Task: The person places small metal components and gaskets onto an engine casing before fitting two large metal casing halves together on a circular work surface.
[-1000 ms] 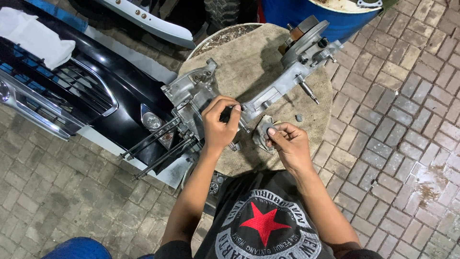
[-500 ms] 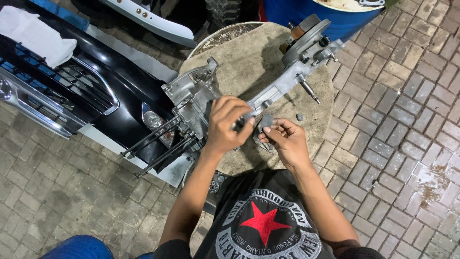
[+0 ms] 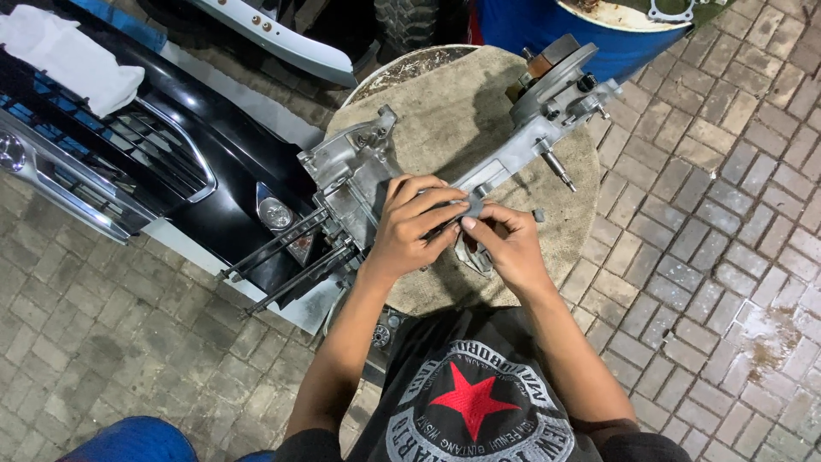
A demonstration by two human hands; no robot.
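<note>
hands now together on small grey metal part (image 3: pixel 473 250), half hidden

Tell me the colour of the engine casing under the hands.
Silver-grey bare metal engine casing, clearest in the head view.

Engine casing (image 3: pixel 479 162): long grey cast-metal housing, lying flat, diagonal across round cloth-covered tabletop (image 3: pixel 445 111); wide blocky end at tabletop's left edge, round hub end at its upper right. Small metal part (image 3: pixel 473 208): grey, pinched between fingertips of left hand (image 3: pixel 410 231) and right hand (image 3: pixel 505 244), just beside casing's middle, mostly hidden.
</note>
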